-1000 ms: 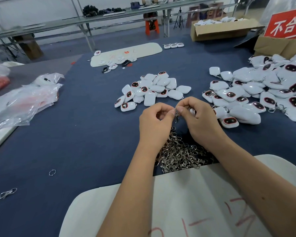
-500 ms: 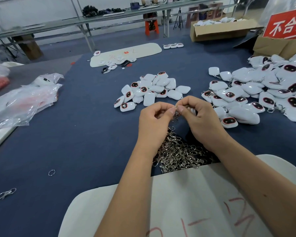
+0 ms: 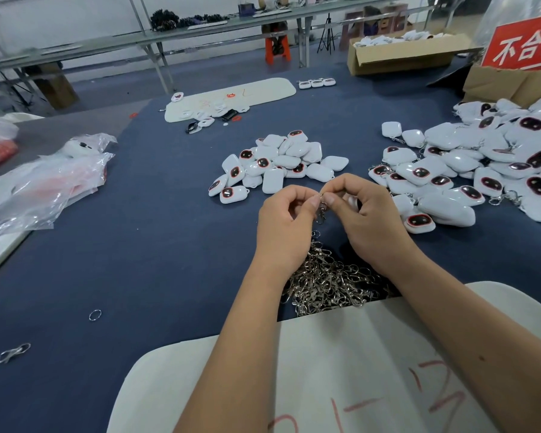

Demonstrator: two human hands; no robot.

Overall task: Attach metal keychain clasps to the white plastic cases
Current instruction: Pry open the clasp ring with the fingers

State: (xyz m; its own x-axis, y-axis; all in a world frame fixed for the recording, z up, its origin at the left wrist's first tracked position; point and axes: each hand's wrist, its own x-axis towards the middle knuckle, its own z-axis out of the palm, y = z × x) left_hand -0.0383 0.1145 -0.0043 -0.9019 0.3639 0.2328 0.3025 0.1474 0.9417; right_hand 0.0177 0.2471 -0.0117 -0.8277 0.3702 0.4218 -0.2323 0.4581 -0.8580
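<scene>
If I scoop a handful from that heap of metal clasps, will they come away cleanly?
Probably not: the clasp heap looks interlocked, hooks and rings threaded through each other, so neighbours would likely drag along. Each piece seems small, thin and shiny, so likely slippery. Loose rings like the stray ring could roll.

Metal clasp (image 3: pixel 322 209) dangles above clasp heap (image 3: pixel 328 282), beside white cases (image 3: pixel 278 165).

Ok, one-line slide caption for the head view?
Both hands, left hand and right hand, pinch a metal clasp above the clasp pile.
</scene>
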